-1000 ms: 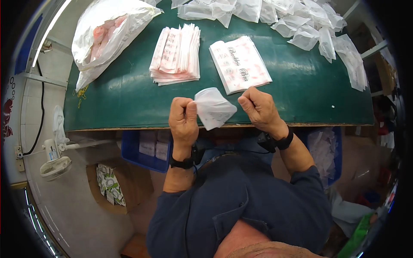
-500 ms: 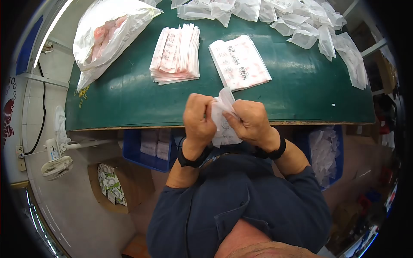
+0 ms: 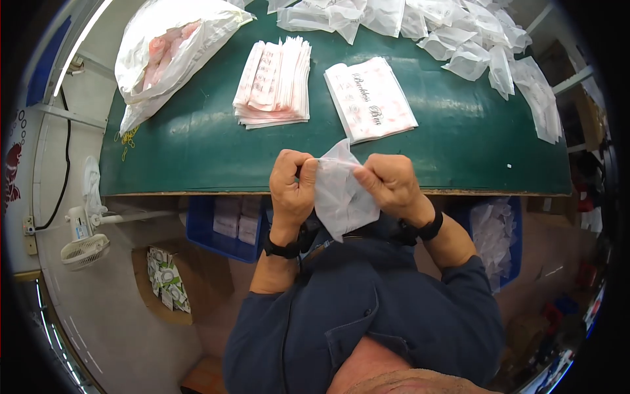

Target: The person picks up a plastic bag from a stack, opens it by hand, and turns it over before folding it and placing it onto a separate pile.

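A translucent white plastic bag [image 3: 342, 197] hangs between my hands, just in front of the table's near edge. My left hand [image 3: 293, 187] is closed, its thumb and fingers pinching the bag's upper left side. On the other side my right hand [image 3: 388, 184] grips the bag's upper right with the thumb on top. Beyond my hands lies a flat stack of printed bags [image 3: 371, 98] with black script lettering. Left of it is a thicker pile of folded pink-and-white printed bags [image 3: 272, 82].
Many translucent bags [image 3: 459, 39] are heaped along the table's [image 3: 197, 157] far right. A large white sack [image 3: 197, 56] with pink contents lies at far left. Below the edge stand a left blue bin [image 3: 216, 243] and a right blue bin [image 3: 518, 253]. A fan [image 3: 85, 249] is at left.
My hands have moved apart, and the bag, bunched up before, is now spread wider and hangs lower between them.
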Demonstrator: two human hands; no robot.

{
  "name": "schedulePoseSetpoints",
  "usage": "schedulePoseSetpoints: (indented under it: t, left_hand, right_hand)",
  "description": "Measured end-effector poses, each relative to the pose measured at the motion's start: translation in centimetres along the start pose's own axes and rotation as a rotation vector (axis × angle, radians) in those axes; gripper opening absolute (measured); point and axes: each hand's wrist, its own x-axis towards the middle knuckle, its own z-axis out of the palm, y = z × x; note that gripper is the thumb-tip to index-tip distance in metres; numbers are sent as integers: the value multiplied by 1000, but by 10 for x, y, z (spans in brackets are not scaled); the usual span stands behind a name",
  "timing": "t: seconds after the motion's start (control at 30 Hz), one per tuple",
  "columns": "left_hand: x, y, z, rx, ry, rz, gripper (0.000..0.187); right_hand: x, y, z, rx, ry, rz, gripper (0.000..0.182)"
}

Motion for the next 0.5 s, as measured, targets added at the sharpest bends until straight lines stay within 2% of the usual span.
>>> schedulePoseSetpoints:
  t: [0.13, 0.23, 0.33, 0.43, 0.5]
  left_hand:
    - [7, 14, 7, -22, -27, -70, 12]
    - [15, 54, 4, 132, -18, 58, 13]
    - [11, 35, 5, 155, -14, 40, 15]
    - [12, 24, 5, 133, -29, 57, 17]
    - [6, 23, 7, 57, -51, 71, 17]
  right_hand:
    - [-1, 5, 5, -134, 85, -75, 33]
    - [-2, 3, 13, -206, 124, -136, 32]
    - [0, -1, 18, -222, 109, -222, 30]
    - [9, -3, 3, -13, 181, -39, 32]
    - [12, 1, 7, -27, 153, -45, 31]
